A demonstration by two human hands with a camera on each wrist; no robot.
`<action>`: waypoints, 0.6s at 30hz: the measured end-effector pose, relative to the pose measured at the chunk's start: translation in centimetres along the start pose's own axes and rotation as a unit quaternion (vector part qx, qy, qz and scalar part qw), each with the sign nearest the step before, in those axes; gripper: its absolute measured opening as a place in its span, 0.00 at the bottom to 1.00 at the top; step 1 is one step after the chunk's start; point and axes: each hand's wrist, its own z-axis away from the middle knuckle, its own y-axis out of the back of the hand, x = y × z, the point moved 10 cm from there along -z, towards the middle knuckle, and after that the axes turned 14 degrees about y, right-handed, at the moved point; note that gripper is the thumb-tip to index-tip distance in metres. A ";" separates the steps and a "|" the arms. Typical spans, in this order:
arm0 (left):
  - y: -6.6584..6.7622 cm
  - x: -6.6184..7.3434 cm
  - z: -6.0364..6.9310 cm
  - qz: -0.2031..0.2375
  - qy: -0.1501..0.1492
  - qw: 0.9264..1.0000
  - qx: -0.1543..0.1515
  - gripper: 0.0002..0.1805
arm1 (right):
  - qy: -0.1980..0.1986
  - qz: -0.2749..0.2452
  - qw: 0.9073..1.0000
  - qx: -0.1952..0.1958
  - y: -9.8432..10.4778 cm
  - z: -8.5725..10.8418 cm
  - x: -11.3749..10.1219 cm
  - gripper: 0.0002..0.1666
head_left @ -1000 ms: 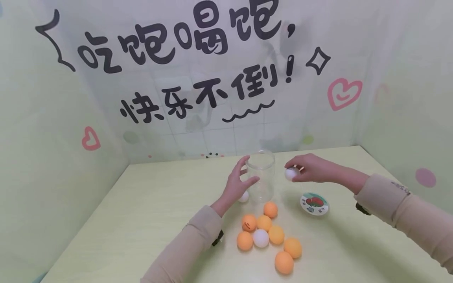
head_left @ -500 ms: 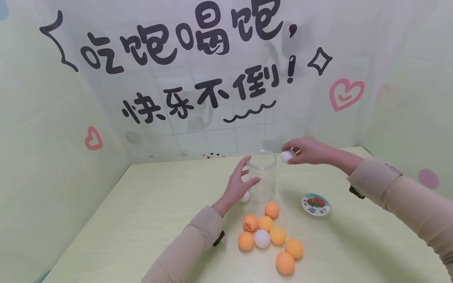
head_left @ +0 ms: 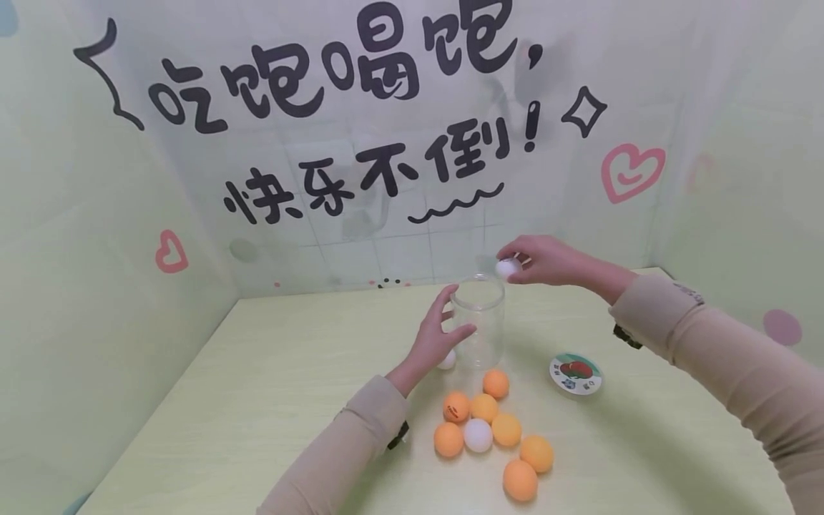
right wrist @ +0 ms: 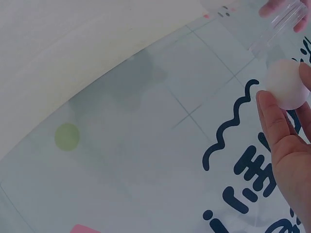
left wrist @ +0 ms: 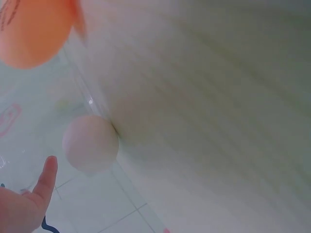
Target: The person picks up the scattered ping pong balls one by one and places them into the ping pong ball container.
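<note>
A clear, straight-sided jar (head_left: 487,332) stands upright on the table. My left hand (head_left: 431,342) holds its left side, thumb in front and fingers behind. Beside the jar's rim, to the right and slightly above, my right hand (head_left: 550,259) pinches a white table tennis ball (head_left: 507,269) between thumb and fingers; the right wrist view also shows this white ball (right wrist: 285,87). Another white ball (head_left: 447,360) lies on the table by the jar's base, partly behind my left hand. No ball shows inside the jar.
In front of the jar lie several orange balls (head_left: 506,430) and one white ball (head_left: 478,435) in a loose cluster. A round printed disc (head_left: 576,374) lies to the right. Behind the table (head_left: 270,372) hangs a pale sheet (head_left: 309,243) with black lettering.
My right hand has risen and moved left with the white ball, from right of the jar to beside its rim. The left hand stays on the jar.
</note>
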 end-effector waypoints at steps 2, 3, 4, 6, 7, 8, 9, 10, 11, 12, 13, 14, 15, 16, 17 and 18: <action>0.0 -0.1 0.0 -0.003 0.006 1.000 0.000 0.40 | 0.008 -0.003 1.000 0.003 -0.2 -0.2 -0.3 0.21; 0.0 -0.1 0.0 -0.003 0.006 1.000 -0.001 0.40 | 0.011 -0.003 1.000 0.002 -0.4 -0.3 -0.5 0.21; 0.0 -0.1 0.1 -0.002 0.005 1.000 -0.002 0.40 | 0.016 -0.004 1.000 0.002 -0.6 -0.5 -0.6 0.21; 0.0 0.0 0.1 0.001 0.001 1.000 -0.003 0.40 | 0.025 -0.007 1.000 0.002 -1.1 -0.8 -0.9 0.20; 0.1 0.0 0.2 0.003 -0.001 1.000 -0.004 0.40 | 0.029 -0.006 1.000 0.002 -1.3 -1.0 -1.0 0.19; 0.0 0.1 0.2 0.005 -0.003 1.000 -0.005 0.40 | 0.031 -0.007 0.999 0.001 -1.5 -1.1 -1.1 0.19; 0.0 0.1 0.3 0.006 -0.005 1.000 -0.006 0.40 | 0.032 -0.007 0.999 0.000 -1.7 -1.1 -1.1 0.18; 0.0 0.2 0.2 0.007 -0.006 1.000 -0.007 0.40 | 0.036 -0.009 0.999 0.000 -1.9 -1.2 -1.2 0.17; 0.0 0.2 0.2 0.006 -0.006 1.000 -0.007 0.40 | 0.038 -0.010 0.999 0.000 -2.1 -1.3 -1.2 0.17; 0.0 0.2 0.2 0.004 -0.006 1.000 -0.007 0.40 | 0.039 -0.011 0.999 -0.001 -2.3 -1.3 -1.3 0.16; 0.0 0.3 0.2 0.003 -0.007 1.000 -0.008 0.40 | 0.041 -0.012 0.999 -0.001 -2.5 -1.4 -1.3 0.16; 0.0 0.3 0.3 0.001 -0.008 1.000 -0.007 0.40 | 0.042 -0.014 0.999 -0.002 -2.7 -1.4 -1.3 0.16; 0.0 0.4 0.3 -0.001 -0.008 1.000 -0.007 0.40 | 0.045 -0.016 0.999 -0.002 -2.8 -1.5 -1.4 0.15; 0.1 0.4 0.3 -0.002 -0.008 1.000 -0.006 0.40 | 0.049 -0.017 0.999 -0.002 -3.0 -1.5 -1.5 0.15; 0.1 0.4 0.3 -0.003 -0.011 1.000 -0.005 0.40 | 0.052 -0.018 0.998 -0.002 -3.1 -1.6 -1.6 0.15; 0.1 0.5 0.3 -0.002 -0.012 1.000 -0.005 0.40 | 0.056 -0.020 0.998 -0.001 -3.2 -1.7 -1.7 0.15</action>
